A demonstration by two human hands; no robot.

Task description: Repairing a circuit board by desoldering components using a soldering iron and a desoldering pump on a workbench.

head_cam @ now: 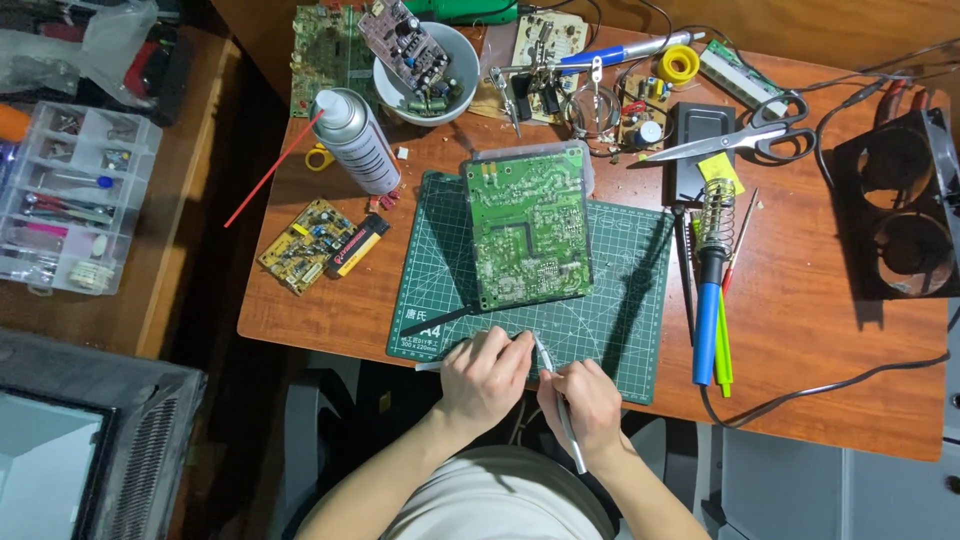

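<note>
Pinching with our right hand [590, 400], we hold slim metal tweezers [556, 400] whose long axis runs from lower right to upper left, tips up by our left hand [487, 378]. That hand's fingers curl together around a small pale strip [430, 366] poking out leftward. Both hands meet at lower centre, over the near edge of the green cutting mat [620, 300], just below the upright green circuit board [528, 225].

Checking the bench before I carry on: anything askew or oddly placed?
The open scissors lie across the black box, and a circuit board sits tilted in the white bowl. Nothing looks spilled.
</note>
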